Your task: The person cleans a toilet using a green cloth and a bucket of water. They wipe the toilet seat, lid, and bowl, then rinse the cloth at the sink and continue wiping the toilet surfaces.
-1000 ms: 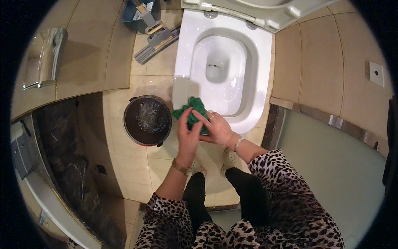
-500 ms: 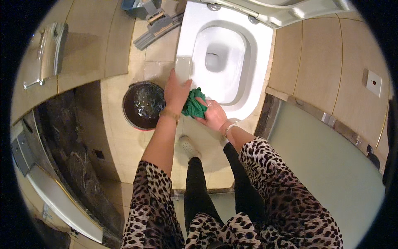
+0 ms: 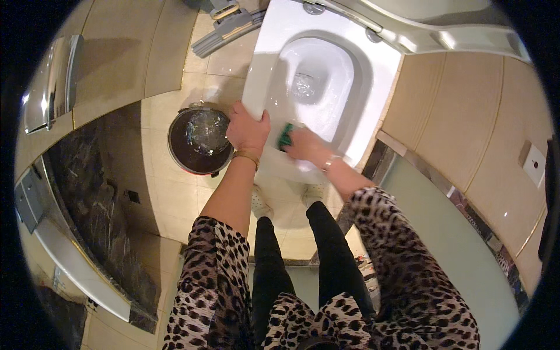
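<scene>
My right hand (image 3: 308,147), slightly blurred, is closed around a bunched green cloth (image 3: 285,137) at the front of the white toilet (image 3: 368,111). Only part of the cloth shows beside the fingers. My left hand (image 3: 248,129) leans at the toilet's left edge, with thumb and fingers spread apart and no cloth in it; its fingertips are partly hidden past the edge. Wet-looking streaks lie on the rim near the hands. Inside the bowl the water looks rippled and foamy.
Close to my left hand stands a dark round bucket (image 3: 181,146) with something clear and shiny inside. A grey mop head or squeegee-like tool (image 3: 228,34) lies on the tiles beyond it. The raised toilet lid (image 3: 449,38) is at the back right. My feet stand before the toilet.
My right hand has moved a little right with the cloth, away from my left hand, and less cloth shows. The bowl water looks more stirred. My left hand stays at the edge.
</scene>
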`<action>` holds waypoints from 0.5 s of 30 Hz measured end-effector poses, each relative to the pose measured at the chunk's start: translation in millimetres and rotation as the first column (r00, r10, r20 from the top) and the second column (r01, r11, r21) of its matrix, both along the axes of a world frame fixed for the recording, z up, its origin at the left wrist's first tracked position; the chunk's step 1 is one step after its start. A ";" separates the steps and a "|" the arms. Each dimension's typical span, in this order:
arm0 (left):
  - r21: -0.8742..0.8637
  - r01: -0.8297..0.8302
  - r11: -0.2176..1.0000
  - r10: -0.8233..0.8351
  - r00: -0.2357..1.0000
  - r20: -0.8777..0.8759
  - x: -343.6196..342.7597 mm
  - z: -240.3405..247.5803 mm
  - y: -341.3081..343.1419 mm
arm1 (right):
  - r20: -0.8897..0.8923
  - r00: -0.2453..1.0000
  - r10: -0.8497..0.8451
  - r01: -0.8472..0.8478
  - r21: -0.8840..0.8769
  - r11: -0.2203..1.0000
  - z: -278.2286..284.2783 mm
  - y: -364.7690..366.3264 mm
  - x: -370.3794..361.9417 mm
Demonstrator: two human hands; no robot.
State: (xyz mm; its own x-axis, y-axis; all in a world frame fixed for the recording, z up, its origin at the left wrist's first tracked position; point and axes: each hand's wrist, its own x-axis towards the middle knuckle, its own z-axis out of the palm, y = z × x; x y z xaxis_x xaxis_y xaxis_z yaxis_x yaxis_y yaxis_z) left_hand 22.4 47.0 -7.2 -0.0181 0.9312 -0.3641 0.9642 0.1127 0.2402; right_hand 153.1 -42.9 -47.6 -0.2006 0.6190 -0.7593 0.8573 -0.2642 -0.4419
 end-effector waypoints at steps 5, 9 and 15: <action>0.020 0.026 0.999 -0.026 0.999 0.027 2.2 7.2 -6.6 | -0.596 0.088 -0.798 0.936 -0.224 0.271 -45.6 21.1 -48.7; 0.021 -0.017 1.000 0.016 1.000 0.023 -12.0 -0.4 -9.9 | -0.257 0.935 -0.243 0.243 -0.035 0.969 -6.4 -15.6 16.9; 0.064 0.011 0.998 -0.011 1.000 -0.002 -3.9 3.6 -6.3 | 0.306 0.934 -0.187 0.179 0.053 0.982 -34.7 -18.5 53.7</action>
State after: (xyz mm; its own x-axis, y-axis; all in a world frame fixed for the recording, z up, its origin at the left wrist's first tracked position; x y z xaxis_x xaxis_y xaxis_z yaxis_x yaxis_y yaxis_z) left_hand 18.5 40.7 -3.6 -0.0081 0.9527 -0.3039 0.9658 0.0862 0.2446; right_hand 206.8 -61.4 -82.2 0.1593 0.6413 -0.7506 0.8900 -0.4223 -0.1719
